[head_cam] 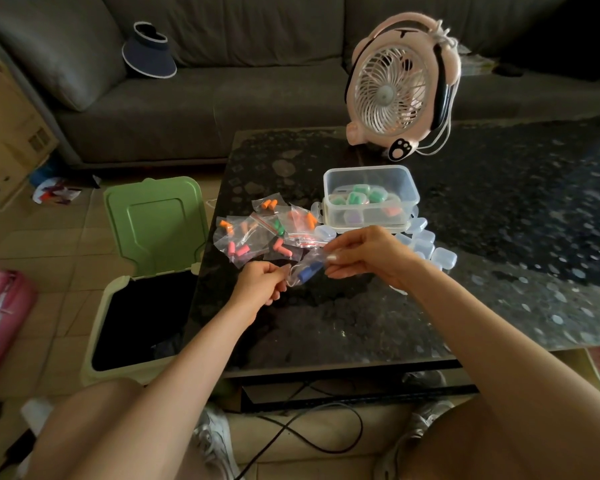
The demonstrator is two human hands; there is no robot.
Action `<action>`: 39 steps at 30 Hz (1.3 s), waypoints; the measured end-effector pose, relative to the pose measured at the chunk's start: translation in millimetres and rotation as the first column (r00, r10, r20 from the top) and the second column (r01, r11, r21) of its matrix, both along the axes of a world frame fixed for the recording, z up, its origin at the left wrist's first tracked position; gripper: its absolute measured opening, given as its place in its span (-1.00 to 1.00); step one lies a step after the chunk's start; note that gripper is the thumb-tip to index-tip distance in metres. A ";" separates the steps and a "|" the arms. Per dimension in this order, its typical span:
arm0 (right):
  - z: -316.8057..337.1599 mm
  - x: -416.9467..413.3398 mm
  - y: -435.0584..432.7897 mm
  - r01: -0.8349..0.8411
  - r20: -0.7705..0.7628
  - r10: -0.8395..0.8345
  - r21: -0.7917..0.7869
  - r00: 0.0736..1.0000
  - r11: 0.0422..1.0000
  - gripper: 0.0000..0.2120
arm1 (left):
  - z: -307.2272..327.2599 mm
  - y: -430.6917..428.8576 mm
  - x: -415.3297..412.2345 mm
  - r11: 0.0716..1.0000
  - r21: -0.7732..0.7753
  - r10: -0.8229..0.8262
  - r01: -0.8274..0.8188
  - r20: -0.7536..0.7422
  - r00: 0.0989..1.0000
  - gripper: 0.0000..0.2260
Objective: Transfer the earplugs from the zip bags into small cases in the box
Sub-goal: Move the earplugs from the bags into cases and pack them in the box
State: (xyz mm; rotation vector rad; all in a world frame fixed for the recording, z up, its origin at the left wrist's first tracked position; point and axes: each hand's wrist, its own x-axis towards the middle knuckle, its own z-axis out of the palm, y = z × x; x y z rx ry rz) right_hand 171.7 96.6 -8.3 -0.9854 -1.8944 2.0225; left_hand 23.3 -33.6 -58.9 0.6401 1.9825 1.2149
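Right now I have one small zip bag (314, 259) lifted just above the table (361, 323), stretched between both hands so its mouth can be worked apart. My left hand (262, 284) pinches one end, fingers curled in tight around the thin film. My right hand (364, 254) pinches the opposite end between thumb and fingertips, the other fingers loosely bent. Holding it taut and low like this seems sensible to me: if the seal pops, the blue earplugs (308, 271) inside drop onto the tabletop and not the floor.

The bag is clear, crinkly plastic, soft enough to fold under my grip. The earplugs look like stubby foam cylinders, matte and squashy.

Just beyond my hands lies the loose heap of other zip bags (257, 230), each with orange, pink or green plugs showing through. Beside that heap stands the box (371, 199), a clear, rounded-corner plastic tub. It holds small cases with green plugs in them (359, 195). More empty small cases (426, 242), glossy translucent squares, cluster against the box on its right side, close by for filling. The open bin (129, 370) sits at the table's left edge, presumably for spent bags.
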 end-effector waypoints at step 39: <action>1.3 -6.8 -1.3 0.226 -0.174 -0.196 0.169 0.965 0.959 -0.94 | 11.8 0.1 -12.3 0.944 0.127 0.021 -0.303 0.897 0.442 -0.77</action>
